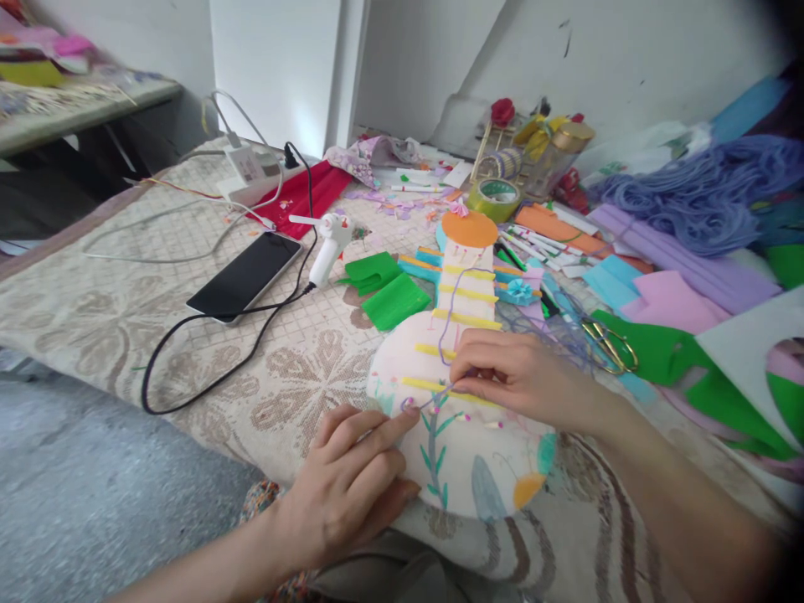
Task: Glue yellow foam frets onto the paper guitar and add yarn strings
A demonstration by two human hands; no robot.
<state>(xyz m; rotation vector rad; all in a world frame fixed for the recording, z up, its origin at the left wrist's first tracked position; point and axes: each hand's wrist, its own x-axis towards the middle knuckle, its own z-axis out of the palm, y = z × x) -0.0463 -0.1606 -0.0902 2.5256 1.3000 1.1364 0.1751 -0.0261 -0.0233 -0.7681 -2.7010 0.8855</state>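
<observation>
A white paper guitar (461, 469) lies on the patterned tablecloth in front of me, painted with a leafy stem and coloured spots. Yellow strips (468, 319) cross its neck and body, and small pink-tipped pegs (466, 417) line up below them. Between thumb and fingers, my right hand (524, 373) pinches a purple yarn (447, 322), which also loops up over the neck. My left hand (355, 469) rests at the body's left edge; its outstretched index fingertip presses the yarn beside a peg. An orange disc (469, 228) tops the neck.
Left of the guitar are a glue gun (330, 247), its black cord, a phone (246, 275) and green crepe paper (395, 301). Gold-handled scissors (609, 345), markers, a tape roll (496, 199) and purple yarn skeins (709, 188) crowd the right and back.
</observation>
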